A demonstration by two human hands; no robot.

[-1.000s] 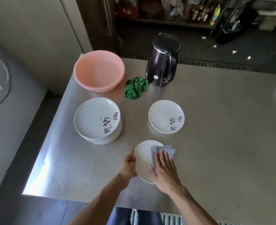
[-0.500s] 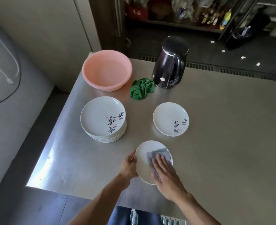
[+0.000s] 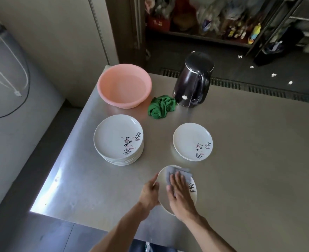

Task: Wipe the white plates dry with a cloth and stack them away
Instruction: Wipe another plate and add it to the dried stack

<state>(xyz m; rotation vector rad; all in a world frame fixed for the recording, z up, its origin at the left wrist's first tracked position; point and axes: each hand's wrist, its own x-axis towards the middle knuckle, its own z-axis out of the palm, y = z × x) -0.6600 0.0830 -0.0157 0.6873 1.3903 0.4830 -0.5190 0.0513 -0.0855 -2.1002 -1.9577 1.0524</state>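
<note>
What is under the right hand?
A grey cloth, pressed onto the white plate by the right hand. The hand hides most of the cloth and the plate's middle.

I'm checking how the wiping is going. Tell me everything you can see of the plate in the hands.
The plate is round, white and glossy, with black brush lettering near its right rim. It is face up over the near part of the table. The left hand grips its left rim, and the right hand presses a grey cloth flat on its far half. Whether it lies flat or tilts is unclear.
</note>
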